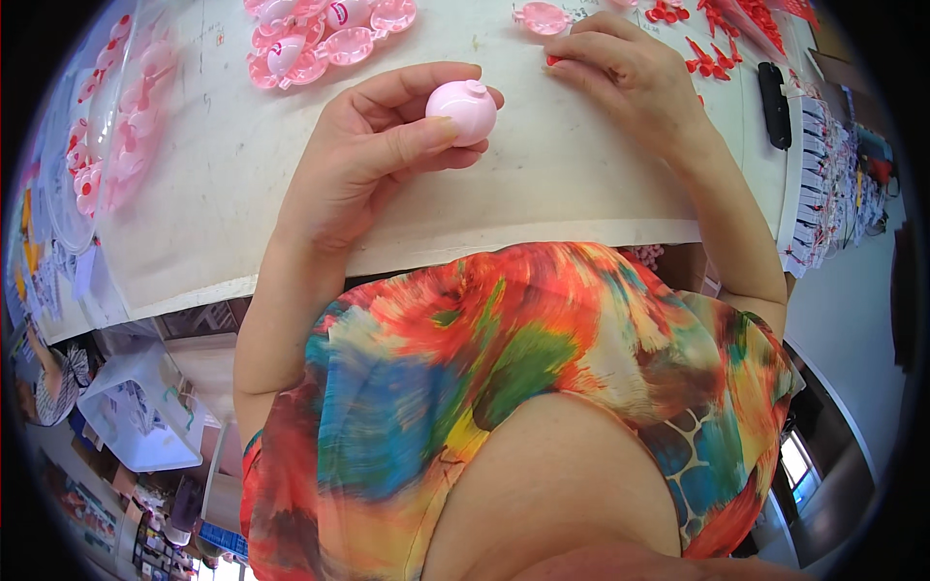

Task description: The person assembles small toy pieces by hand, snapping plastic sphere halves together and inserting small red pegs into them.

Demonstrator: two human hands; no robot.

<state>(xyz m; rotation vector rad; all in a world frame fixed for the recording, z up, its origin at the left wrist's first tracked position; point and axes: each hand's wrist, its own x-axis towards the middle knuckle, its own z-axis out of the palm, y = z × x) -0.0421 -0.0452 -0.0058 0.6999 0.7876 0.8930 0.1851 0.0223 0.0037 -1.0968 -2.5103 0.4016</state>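
A glossy pink ball [461, 114] with a small round knob on top is gripped between the thumb and fingers of my left hand [373, 155], above the white table. My right hand [635, 82] is farther right, with thumb and fingers pinched together on a small red piece [552, 60], mostly hidden by the fingertips. Just beyond those fingertips lies a clear pink plastic shell [542, 17]. Several more clear pink shells [344, 45] are clustered at the far side, some with pink balls in them. Loose red plastic pieces [712, 60] lie scattered to the right of my right hand.
The white table [542, 194] ends just in front of my body. At left are clear plastic packs [131, 145] of pink and red items. A black tool-like object [774, 105] lies near the right edge, where white tags [819, 194] hang. A white tub [145, 412] stands lower left.
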